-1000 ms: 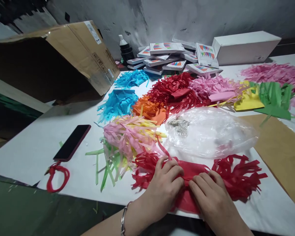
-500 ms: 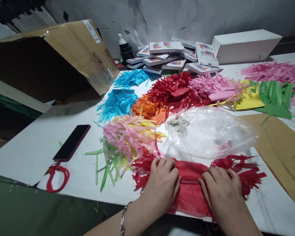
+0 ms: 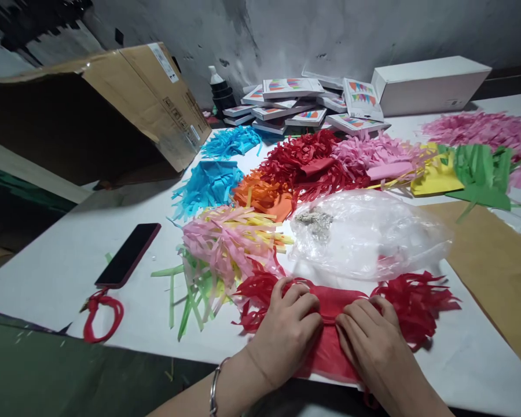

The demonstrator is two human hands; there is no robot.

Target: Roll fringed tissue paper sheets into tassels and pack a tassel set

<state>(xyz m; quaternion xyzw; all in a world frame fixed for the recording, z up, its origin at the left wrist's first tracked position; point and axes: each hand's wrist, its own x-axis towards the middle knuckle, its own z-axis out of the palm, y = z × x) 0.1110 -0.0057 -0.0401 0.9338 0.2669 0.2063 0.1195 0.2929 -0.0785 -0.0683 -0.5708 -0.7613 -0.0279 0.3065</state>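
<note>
Your left hand [image 3: 286, 333] and your right hand [image 3: 369, 341] lie side by side, palms down, on the middle of the red paper [image 3: 417, 301], which sits at the near edge of the white table [image 3: 61, 260], right in front of you. The fingers of both hands are bent and squeeze the plain middle strip into a thick, wrinkly fold. It looks like the middle is partly bunched up, but not all the way. The cut strips at both ends are loose and stick out like messy hair, so nothing holds them together yet. The paper is thin and soft, and it crumples easily. Just behind your hands lies a clear plastic bag [image 3: 373, 237], shiny and puffy, with a small grey lump inside. To the left of it sits a fluffy pink and yellow bunch [image 3: 230, 237] with thin green strips [image 3: 191, 295] poking out below. Farther back you see soft heaps of the same kind of cut paper: blue [image 3: 208, 179], orange [image 3: 264, 197], red [image 3: 308, 159] and pink [image 3: 373, 153]. These look done, or ready to use; I cannot tell which. A flat dark phone [image 3: 128, 255] with a red cord [image 3: 99, 315] lies to your left. A big brown cardboard box [image 3: 134, 98] leans at the back, near a stack of small flat boxes [image 3: 295, 98].
</note>
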